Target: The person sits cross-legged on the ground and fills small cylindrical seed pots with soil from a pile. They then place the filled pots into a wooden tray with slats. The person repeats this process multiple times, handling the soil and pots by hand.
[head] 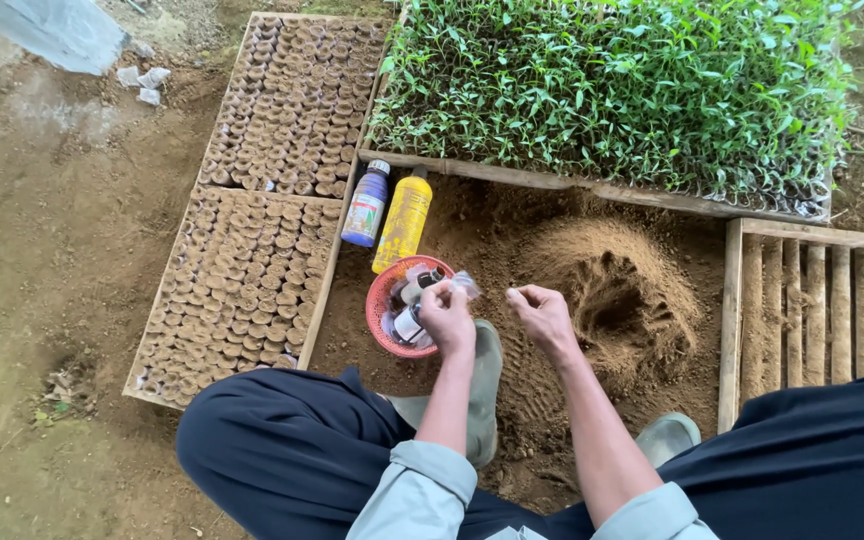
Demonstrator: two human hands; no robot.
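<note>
Hands at work over a red basket (pixel 380 318), seen from above. Left hand (pixel 446 315) is closed, its fingers pinched on a small clear plastic packet (pixel 464 285), crinkled and see-through, raised just above the basket's right rim. Right hand (pixel 544 315) hovers just beside it, fingers loosely curled and thumb and forefinger drawn together; whether it grips anything cannot be told. Beneath the left hand, the round, openwork basket holds small vials (pixel 414 290) with pale bodies and dark caps. Beyond the left hand lie two bottles side by side on the soil: a blue bottle (pixel 365 204) with a white cap and a multicoloured label, and a yellow bottle (pixel 403 221), taller and slimmer. Beyond the right hand rises a mound of loose brown soil (pixel 607 285). Farther off stands a seedling tray (pixel 612 80) of dense green shoots; left of the bottles, trays of soil-filled pots (pixel 252 260).
</note>
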